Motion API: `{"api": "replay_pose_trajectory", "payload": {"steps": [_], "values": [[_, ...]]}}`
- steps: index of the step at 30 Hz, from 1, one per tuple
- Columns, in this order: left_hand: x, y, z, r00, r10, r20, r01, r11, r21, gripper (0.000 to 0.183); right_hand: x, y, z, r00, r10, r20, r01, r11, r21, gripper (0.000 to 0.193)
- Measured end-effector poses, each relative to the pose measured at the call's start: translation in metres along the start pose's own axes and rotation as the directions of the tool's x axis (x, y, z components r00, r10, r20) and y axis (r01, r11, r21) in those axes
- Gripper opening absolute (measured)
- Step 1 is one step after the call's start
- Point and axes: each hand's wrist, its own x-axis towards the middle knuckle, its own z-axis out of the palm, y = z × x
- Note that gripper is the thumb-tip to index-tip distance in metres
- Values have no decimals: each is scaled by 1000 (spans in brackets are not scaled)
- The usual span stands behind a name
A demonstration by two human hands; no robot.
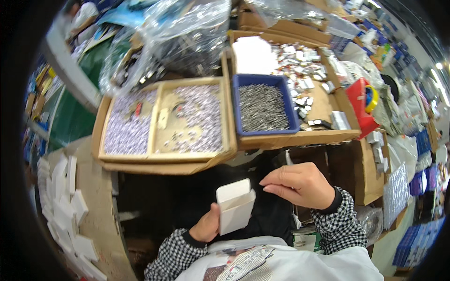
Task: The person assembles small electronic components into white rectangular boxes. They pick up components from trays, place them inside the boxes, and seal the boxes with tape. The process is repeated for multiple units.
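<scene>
A small white carton [236,213] stands upright in front of my body, its top flap raised and its mouth uncovered. My left hand [206,225] is closed around its lower left side, the thumb on the near face. Just right of the flap, apart from the carton, is my right hand [300,183]. Its thumb and forefinger tips come together in a pinch. Whatever lies between them, if anything, is too small to make out.
Ahead are a divided wooden tray [154,124] of small whitish pieces and a blue bin [294,110] of metal pins. Behind the bin lie small parts in a cardboard box [344,110]. White cartons [65,201] pile up at left. A red holder [360,100] carries yellow tape.
</scene>
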Motion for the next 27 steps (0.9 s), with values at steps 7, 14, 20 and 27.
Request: {"api": "replay_pose_trajectory", "payload": {"steps": [7,14,20,27], "values": [[6,4,-1,999,-33,10,33,999,13,102,16,46,-71,900,303,-312,-334,941,-48,18],[5,-2,-9,999,-35,-27,35,999,-13,101,47,104,-103,879,357,-316,-476,683,-554,16],[0,-3,-22,1000,-14,-2,14,1000,-13,97,61,127,-92,939,286,-192,-343,730,-591,17],[0,-7,-25,1000,-13,-14,12,999,-47,95,68,144,-85,952,281,-125,-290,690,-663,18]]}}
